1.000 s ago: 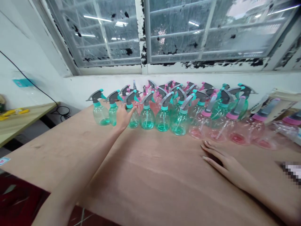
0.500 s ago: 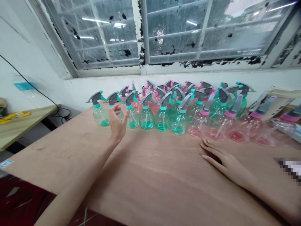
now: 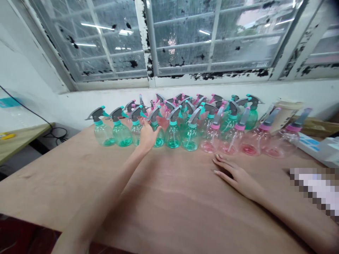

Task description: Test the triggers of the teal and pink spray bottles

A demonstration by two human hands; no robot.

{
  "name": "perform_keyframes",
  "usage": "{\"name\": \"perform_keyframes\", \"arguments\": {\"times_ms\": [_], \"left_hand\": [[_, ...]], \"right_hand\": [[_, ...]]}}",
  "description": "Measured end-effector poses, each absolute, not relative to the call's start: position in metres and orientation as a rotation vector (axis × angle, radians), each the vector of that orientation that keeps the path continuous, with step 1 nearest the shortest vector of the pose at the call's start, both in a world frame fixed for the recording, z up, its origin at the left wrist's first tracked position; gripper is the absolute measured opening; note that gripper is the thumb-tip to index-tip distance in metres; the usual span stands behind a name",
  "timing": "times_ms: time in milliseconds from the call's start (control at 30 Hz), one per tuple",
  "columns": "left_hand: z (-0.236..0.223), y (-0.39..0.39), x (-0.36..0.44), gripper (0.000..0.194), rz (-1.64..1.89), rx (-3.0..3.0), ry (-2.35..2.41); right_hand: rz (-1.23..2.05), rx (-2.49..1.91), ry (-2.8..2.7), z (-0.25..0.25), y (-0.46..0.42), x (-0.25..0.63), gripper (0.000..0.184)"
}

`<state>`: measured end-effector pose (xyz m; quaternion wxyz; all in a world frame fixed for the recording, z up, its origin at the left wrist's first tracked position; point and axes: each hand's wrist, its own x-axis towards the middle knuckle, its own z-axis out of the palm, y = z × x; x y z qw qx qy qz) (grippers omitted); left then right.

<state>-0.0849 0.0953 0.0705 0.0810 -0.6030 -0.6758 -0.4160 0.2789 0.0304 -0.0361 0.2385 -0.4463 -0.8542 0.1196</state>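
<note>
My left hand [image 3: 148, 137] reaches over the table to the front row of spray bottles. It is in front of a green spray bottle [image 3: 136, 132] and the green spray bottle [image 3: 159, 140] to its right, partly covering both. Its thumb stands apart from the fingers; whether the fingertips touch a bottle I cannot tell. My right hand [image 3: 238, 178] lies open on the tabletop, palm down, just in front of the pink spray bottles [image 3: 210, 141]. The bottles stand upright, with grey trigger heads and green or pink collars.
More green and pink spray bottles [image 3: 253, 113] stand behind the front row, near the wall under the window [image 3: 185, 35]. At right are a white box [image 3: 327, 150] and a blurred-out patch [image 3: 315, 188]. A lower side table [image 3: 23, 141] with a black cable [image 3: 59, 132] stands at left.
My left hand has moved rightward along the front row, from the second and third bottles to the third and fourth. The view has shifted right; my right hand still rests on the table.
</note>
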Motion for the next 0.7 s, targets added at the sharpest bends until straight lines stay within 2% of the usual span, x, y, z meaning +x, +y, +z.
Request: {"name": "perform_keyframes", "arguments": {"times_ms": [300,533,700], "left_hand": [[0.085,0.023,-0.081,0.032,-1.054,-1.962,-2.001],[0.068,-0.038,-0.056,0.045,-1.238,-2.256,-1.944],[0.071,-0.070,-0.028,0.040,-1.187,-2.509,-1.923]], "right_hand": [[0.333,-1.237,-2.328,-0.038,0.031,0.280,0.058],[0.344,-1.245,-2.328,-0.037,0.031,0.280,0.060],[0.332,-1.248,-2.354,-0.034,0.030,0.279,0.063]]}}
